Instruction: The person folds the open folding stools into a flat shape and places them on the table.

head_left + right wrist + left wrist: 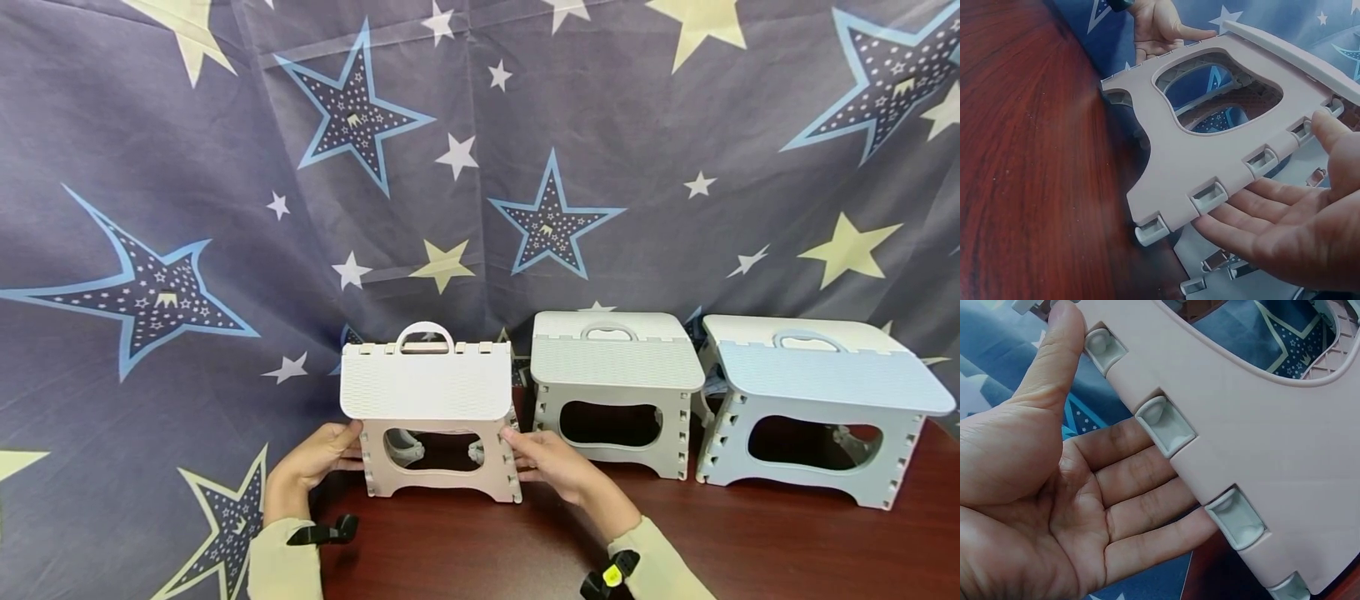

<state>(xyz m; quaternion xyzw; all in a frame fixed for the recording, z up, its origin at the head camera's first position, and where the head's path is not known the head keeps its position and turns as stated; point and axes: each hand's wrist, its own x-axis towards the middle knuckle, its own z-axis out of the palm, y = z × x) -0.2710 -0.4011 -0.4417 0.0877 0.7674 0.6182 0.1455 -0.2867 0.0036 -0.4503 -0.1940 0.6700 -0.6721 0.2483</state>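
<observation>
A small folding step stool (425,379) with a pale pink front panel, a whitish top and a carry handle stands unfolded on the table. At its left side, my left hand (318,458) holds the edge, the thumb high up under the top and the fingers reaching behind the hinged edge. On the opposite side my right hand (555,462) grips the edge, its thumb (1329,128) on the front corner and its fingers under the panel. Grey hinge clips (1166,425) line the edge close to the left fingers. An oval opening in the panel shows the inside.
Right of the pink stool stands a greyish-green folding stool (615,367), close to the right hand. Farther right is a light blue one (832,379). All stand on a dark red-brown wooden table (465,550). A star-patterned curtain (420,217) hangs behind and to the left.
</observation>
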